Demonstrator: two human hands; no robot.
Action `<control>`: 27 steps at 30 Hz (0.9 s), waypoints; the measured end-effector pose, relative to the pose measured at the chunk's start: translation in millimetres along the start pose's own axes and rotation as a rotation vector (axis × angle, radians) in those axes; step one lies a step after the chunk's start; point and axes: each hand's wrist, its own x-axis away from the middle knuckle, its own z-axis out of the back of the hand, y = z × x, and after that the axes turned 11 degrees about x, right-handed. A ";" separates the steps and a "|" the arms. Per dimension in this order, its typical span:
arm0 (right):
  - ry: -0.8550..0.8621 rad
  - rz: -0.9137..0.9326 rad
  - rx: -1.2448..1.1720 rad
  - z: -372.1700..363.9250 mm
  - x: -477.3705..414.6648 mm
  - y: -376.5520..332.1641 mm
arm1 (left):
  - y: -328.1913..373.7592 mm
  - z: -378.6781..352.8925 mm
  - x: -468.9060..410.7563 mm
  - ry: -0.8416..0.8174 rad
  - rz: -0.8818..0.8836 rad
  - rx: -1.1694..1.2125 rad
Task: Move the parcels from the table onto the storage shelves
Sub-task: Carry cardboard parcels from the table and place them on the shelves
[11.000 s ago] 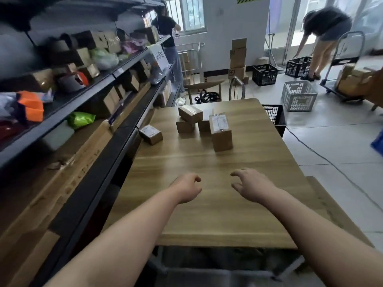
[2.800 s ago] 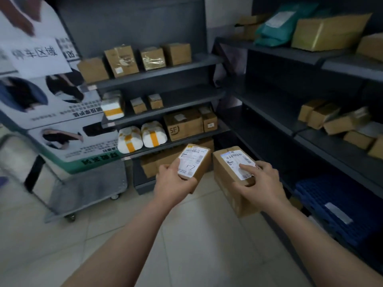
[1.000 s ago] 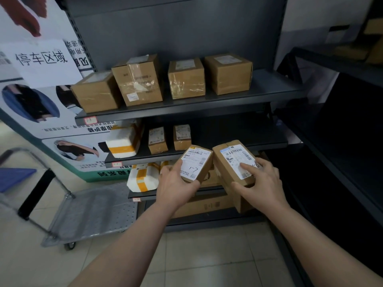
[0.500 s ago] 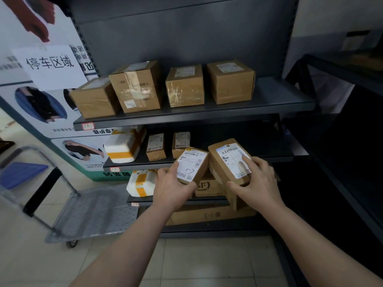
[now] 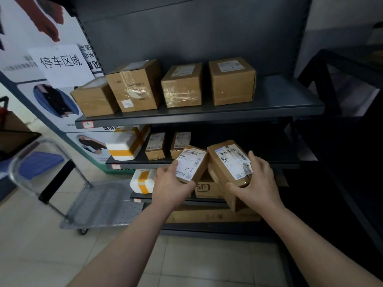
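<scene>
My left hand (image 5: pixel 171 188) grips a small cardboard parcel (image 5: pixel 191 163) whose white label reads 1-7. My right hand (image 5: pixel 259 183) holds a longer cardboard parcel (image 5: pixel 227 162) with a barcode label, thumb on its near end and fingers over the label. Both parcels hang just in front of the middle shelf (image 5: pixel 277 160) of a dark grey rack, close to its front edge. That shelf carries a white foam box (image 5: pixel 126 142) and two small parcels (image 5: pixel 156 146).
The top shelf (image 5: pixel 286 104) holds several brown boxes. Below are another foam box (image 5: pixel 144 181), an SF carton (image 5: pixel 207 188) and a long flat carton (image 5: pixel 213 215). A metal platform trolley (image 5: pixel 101 204) stands on the tiled floor at the left. A second dark rack (image 5: pixel 342 79) stands on the right.
I have stepped closer to the rack. Both hands have carried their parcels forward and slightly up, toward the middle shelf's front edge.
</scene>
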 end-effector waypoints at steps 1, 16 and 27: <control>0.018 0.009 0.017 2.8 -0.9 3.6 | 3.2 -1.8 0.4 0.000 -0.007 0.004; 0.202 -0.010 0.087 49.8 -8.9 14.8 | 44.5 -7.0 2.0 -0.028 -0.110 0.064; 0.430 -0.138 0.196 126.7 -27.3 -18.4 | 104.3 36.6 -27.1 -0.025 -0.349 0.115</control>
